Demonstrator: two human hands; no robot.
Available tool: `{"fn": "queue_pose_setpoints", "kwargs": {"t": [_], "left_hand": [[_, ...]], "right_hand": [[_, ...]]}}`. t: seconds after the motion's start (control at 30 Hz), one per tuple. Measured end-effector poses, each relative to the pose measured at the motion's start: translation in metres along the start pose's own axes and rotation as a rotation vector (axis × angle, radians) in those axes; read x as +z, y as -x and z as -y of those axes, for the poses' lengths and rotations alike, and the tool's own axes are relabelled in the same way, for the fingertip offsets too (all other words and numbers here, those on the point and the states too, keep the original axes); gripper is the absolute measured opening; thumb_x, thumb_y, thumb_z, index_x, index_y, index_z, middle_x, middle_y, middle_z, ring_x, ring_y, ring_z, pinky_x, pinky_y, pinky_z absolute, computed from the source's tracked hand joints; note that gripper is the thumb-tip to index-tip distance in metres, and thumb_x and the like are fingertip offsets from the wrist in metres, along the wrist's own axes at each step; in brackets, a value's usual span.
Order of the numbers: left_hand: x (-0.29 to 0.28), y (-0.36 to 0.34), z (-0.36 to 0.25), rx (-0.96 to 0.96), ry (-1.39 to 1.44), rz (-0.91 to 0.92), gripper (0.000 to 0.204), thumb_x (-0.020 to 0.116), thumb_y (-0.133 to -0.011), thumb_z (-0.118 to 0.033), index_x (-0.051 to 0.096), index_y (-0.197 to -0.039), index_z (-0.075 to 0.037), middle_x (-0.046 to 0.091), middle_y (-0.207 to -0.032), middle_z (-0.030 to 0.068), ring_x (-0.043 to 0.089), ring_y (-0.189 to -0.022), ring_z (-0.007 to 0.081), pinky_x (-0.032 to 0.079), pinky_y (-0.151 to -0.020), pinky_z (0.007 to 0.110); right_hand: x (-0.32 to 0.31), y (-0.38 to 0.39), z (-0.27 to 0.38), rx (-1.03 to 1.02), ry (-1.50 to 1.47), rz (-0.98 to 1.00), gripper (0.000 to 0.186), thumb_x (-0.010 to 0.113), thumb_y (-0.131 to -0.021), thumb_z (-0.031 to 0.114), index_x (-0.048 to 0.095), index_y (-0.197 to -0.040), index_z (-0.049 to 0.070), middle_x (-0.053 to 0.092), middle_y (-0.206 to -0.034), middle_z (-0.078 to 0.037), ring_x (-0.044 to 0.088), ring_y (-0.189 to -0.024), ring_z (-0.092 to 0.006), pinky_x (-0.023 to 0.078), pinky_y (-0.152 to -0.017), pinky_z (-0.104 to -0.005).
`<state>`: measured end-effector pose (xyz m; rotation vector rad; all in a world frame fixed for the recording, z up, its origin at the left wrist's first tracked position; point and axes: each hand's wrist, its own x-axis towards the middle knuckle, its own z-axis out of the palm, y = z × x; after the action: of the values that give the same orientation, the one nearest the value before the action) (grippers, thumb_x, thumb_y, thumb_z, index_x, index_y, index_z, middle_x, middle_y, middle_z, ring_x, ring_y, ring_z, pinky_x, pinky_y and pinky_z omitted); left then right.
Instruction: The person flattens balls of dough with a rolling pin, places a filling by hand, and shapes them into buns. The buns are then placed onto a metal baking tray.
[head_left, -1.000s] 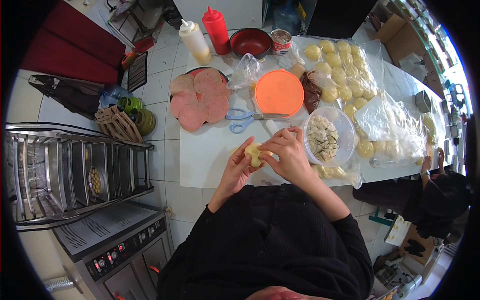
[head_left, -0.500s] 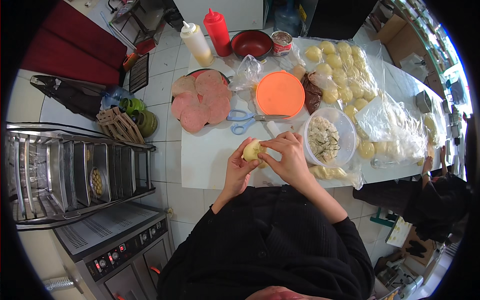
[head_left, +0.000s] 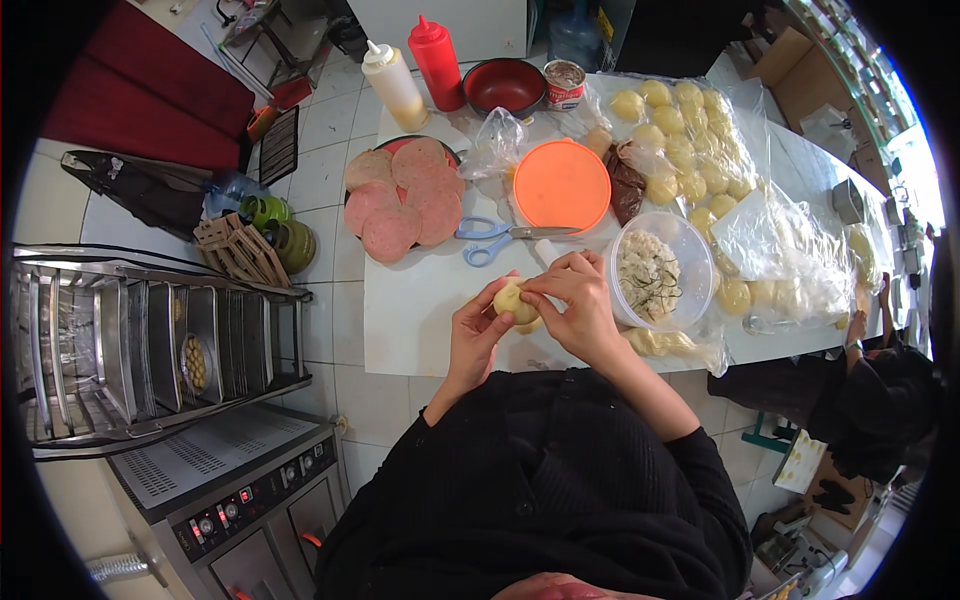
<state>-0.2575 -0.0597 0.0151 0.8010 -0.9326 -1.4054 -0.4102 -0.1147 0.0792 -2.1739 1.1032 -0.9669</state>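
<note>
A small ball of pale yellow dough (head_left: 514, 304) is held up over the near part of the table. My left hand (head_left: 476, 334) cups it from the left, fingers curled round its side. The thumb and fingertips of my right hand (head_left: 578, 305) pinch the dough's upper right edge. Behind and below it, another piece of dough (head_left: 530, 326) shows partly, mostly hidden by my hands. Just right of my right hand stands a see-through round tub (head_left: 701, 303) with a whitish, shredded-looking filling (head_left: 648, 272) and dark green strands.
Blue-handled scissors (head_left: 487, 252) lie beyond my hands, near an orange round lid (head_left: 562, 186). Sliced pink meat (head_left: 392, 232) fills a plate at left. Squeeze bottles (head_left: 436, 65) stand behind. Several dough balls (head_left: 680, 152) lie under plastic at right. Another person (head_left: 885, 400) stands far right.
The dough has turned in my fingers and now looks rounder, its top gathered toward my right fingertips. My hands stay in nearly the same place.
</note>
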Motion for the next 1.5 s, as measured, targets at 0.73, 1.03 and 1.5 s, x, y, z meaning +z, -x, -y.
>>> {"fn": "queue_pose_setpoints", "kwargs": {"t": [0.73, 1.03, 1.5], "left_hand": [[-0.005, 0.003, 0.002, -0.178, 0.397, -0.05, 0.045, 0.057, -0.086, -0.026, 0.041, -0.124, -0.008, 0.042, -0.13, 0.0127, 0.049, -0.113, 0.0199, 0.046, -0.092, 0.033], [0.002, -0.002, -0.002, -0.379, 0.837, 0.024, 0.062, 0.052, -0.088, -0.034, 0.023, -0.137, -0.009, 0.042, -0.129, 0.0133, 0.049, -0.113, 0.0223, 0.045, -0.093, 0.032], [0.009, 0.003, -0.005, -0.101, 0.495, 0.079, 0.058, 0.061, -0.084, -0.023, 0.033, -0.132, -0.006, 0.036, -0.135, 0.015, 0.048, -0.113, 0.0209, 0.045, -0.092, 0.035]], "right_hand": [[-0.008, -0.001, 0.011, -0.109, 0.063, 0.036, 0.011, 0.066, -0.069, 0.01, 0.067, -0.08, 0.009, 0.063, -0.073, 0.001, 0.052, -0.082, -0.0165, 0.026, -0.088, -0.0446], [-0.006, -0.002, 0.003, -0.244, 0.171, 0.02, 0.019, 0.068, -0.067, 0.013, 0.067, -0.086, 0.01, 0.062, -0.082, 0.003, 0.051, -0.089, -0.0173, 0.027, -0.09, -0.0464], [0.003, 0.009, 0.001, -0.08, 0.053, -0.018, 0.017, 0.07, -0.066, 0.015, 0.066, -0.081, 0.008, 0.063, -0.075, 0.0, 0.053, -0.081, -0.0183, 0.031, -0.086, -0.0405]]}}
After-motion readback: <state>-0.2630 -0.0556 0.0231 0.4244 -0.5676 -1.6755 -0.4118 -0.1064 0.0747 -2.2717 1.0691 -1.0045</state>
